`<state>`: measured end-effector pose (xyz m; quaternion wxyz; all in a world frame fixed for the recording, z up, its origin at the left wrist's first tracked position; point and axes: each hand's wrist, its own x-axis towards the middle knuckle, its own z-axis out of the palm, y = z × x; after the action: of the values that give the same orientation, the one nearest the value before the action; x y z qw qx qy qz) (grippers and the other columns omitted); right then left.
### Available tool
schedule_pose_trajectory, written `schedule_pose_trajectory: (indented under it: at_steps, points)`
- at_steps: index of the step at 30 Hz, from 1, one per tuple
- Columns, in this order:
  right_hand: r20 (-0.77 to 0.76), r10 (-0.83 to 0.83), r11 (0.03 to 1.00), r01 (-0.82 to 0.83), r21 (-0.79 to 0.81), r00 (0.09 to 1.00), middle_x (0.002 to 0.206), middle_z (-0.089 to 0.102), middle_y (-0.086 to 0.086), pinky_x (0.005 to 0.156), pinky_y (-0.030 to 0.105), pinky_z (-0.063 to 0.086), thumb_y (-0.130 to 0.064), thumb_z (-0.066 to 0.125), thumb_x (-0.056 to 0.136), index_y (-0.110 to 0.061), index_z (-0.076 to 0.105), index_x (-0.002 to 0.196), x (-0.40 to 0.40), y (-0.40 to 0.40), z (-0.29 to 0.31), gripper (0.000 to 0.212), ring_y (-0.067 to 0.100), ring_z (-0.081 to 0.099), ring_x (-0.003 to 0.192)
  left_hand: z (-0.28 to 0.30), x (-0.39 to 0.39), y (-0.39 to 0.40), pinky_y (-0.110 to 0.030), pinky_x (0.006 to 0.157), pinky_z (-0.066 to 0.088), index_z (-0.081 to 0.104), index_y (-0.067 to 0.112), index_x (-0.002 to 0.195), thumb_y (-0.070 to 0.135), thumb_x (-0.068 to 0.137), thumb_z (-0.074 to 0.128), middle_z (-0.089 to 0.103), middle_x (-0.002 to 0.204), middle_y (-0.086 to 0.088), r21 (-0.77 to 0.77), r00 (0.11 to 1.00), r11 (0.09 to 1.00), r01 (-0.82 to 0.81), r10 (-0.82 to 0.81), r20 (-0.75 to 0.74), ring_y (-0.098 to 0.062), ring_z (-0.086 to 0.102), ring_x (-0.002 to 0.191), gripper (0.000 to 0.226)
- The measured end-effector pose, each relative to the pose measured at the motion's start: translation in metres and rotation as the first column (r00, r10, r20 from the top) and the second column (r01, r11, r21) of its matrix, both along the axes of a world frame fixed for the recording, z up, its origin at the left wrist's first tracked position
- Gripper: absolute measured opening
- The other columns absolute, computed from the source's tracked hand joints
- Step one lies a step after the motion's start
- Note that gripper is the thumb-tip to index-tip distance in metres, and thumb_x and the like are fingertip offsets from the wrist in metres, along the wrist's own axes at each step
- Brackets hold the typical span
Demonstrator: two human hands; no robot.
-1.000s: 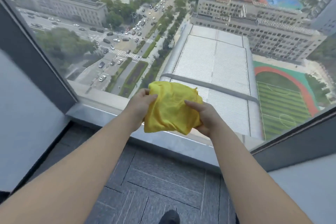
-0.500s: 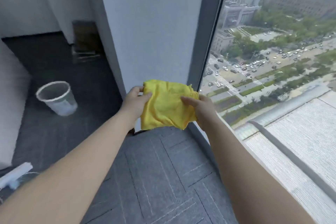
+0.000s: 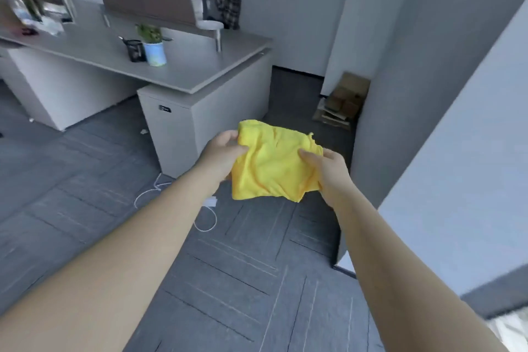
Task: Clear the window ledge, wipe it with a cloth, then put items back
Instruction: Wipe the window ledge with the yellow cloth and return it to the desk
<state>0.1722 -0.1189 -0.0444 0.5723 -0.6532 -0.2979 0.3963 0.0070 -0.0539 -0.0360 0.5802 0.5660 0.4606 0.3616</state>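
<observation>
A folded yellow cloth point(image 3: 271, 164) hangs in front of me above the dark carpet, held by both hands. My left hand point(image 3: 221, 153) pinches its left edge and my right hand point(image 3: 325, 173) grips its right side. On the grey desk point(image 3: 200, 66) to the left stand a small potted plant in a white pot point(image 3: 154, 47) and a black mesh pen holder point(image 3: 135, 49). The window ledge is out of view; only a sliver of window shows at the bottom right corner.
A white cable and charger point(image 3: 207, 206) lie on the carpet under the cloth. Flattened cardboard point(image 3: 343, 100) leans in the far corner. A grey pillar point(image 3: 405, 80) rises on the right. A seated person point(image 3: 224, 4) is behind the desk divider. Bottles and clutter sit on the desk's far left.
The view has swung left, away from the window and ledge, past the wall and bin, into the office. Both hands have kept hold of the yellow cloth throughout.
</observation>
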Motion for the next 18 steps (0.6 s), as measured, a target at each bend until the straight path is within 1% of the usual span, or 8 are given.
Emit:
schedule_pose_trajectory:
  at_steps: [3,5,7,9,11,13,15,18]
  points:
    - [0.003,0.093,0.995,-0.093,0.022,0.996,0.084,0.056,-0.004,0.084,0.036,0.047,-0.016,0.061,0.085,-0.015,0.054,0.098,-0.046,0.058,0.006,0.014,0.02,0.055,0.088,0.003,-0.052,0.047,-0.026,0.057,0.041,0.049,0.025,0.1,0.008,0.085,0.049,0.055,0.096,-0.005,0.032,0.993,0.993,-0.113,0.114,-0.023,-0.015,0.051,0.068,0.023]
    - [-0.001,0.144,0.989,-0.143,0.039,0.99,0.082,0.056,-0.003,0.082,0.039,0.047,-0.014,0.06,0.086,-0.015,0.053,0.095,-0.077,0.097,0.01,0.011,0.015,0.054,0.074,0.005,-0.084,0.083,-0.028,0.061,0.043,0.05,0.025,0.1,0.007,0.085,0.05,0.056,0.097,-0.006,0.045,0.986,0.986,-0.161,0.162,-0.025,-0.015,0.053,0.069,0.024]
    - [-0.004,0.172,0.984,-0.172,0.051,0.985,0.082,0.057,-0.001,0.08,0.037,0.047,-0.011,0.06,0.086,-0.014,0.053,0.092,-0.105,0.139,0.016,0.01,0.012,0.053,0.069,0.007,-0.115,0.123,-0.03,0.065,0.045,0.051,0.025,0.099,0.006,0.085,0.049,0.057,0.09,-0.002,0.057,0.983,0.982,-0.181,0.183,-0.026,-0.015,0.053,0.071,0.023]
    - [0.008,0.196,0.978,-0.196,0.071,0.981,0.089,0.062,0.006,0.084,0.039,0.049,-0.008,0.06,0.084,-0.012,0.056,0.087,-0.128,0.185,0.022,0.007,0.022,0.058,0.079,0.014,-0.14,0.165,-0.03,0.067,0.045,0.051,0.024,0.098,0.006,0.085,0.048,0.055,0.083,0.001,0.071,0.981,0.979,-0.19,0.192,-0.033,-0.016,0.053,0.071,0.022]
    - [0.001,0.223,0.971,-0.222,0.087,0.975,0.087,0.062,0.005,0.094,0.047,0.049,-0.005,0.062,0.082,-0.012,0.058,0.079,-0.15,0.23,0.029,0.008,0.029,0.058,0.093,0.022,-0.162,0.205,-0.029,0.065,0.044,0.051,0.023,0.098,0.005,0.086,0.047,0.053,0.081,-0.002,0.092,0.978,0.976,-0.199,0.203,-0.042,-0.016,0.051,0.07,0.022]
    - [0.007,0.243,0.966,-0.243,0.092,0.97,0.083,0.061,0.001,0.096,0.052,0.048,-0.004,0.062,0.081,-0.018,0.059,0.074,-0.168,0.271,0.033,0.016,0.03,0.058,0.095,0.026,-0.18,0.243,-0.029,0.064,0.043,0.05,0.023,0.099,0.005,0.086,0.046,0.053,0.082,-0.002,0.115,0.975,0.971,-0.212,0.218,-0.045,-0.017,0.051,0.071,0.023]
    - [0.01,0.246,0.965,-0.246,0.09,0.969,0.081,0.061,-0.001,0.095,0.051,0.048,-0.004,0.062,0.081,-0.021,0.058,0.073,-0.182,0.307,0.034,0.02,0.029,0.058,0.093,0.026,-0.195,0.278,-0.032,0.07,0.044,0.051,0.024,0.103,0.007,0.086,0.046,0.055,0.084,-0.005,0.116,0.973,0.97,-0.215,0.223,-0.06,-0.02,0.052,0.074,0.024]
    - [0.009,0.229,0.969,-0.229,0.096,0.973,0.08,0.059,-0.002,0.095,0.049,0.049,-0.003,0.062,0.08,-0.017,0.059,0.08,-0.199,0.357,0.029,0.015,0.028,0.057,0.094,0.02,-0.21,0.326,-0.035,0.075,0.046,0.051,0.024,0.109,0.009,0.086,0.046,0.054,0.096,-0.012,0.101,0.971,0.972,-0.212,0.221,-0.09,-0.023,0.052,0.08,0.028]
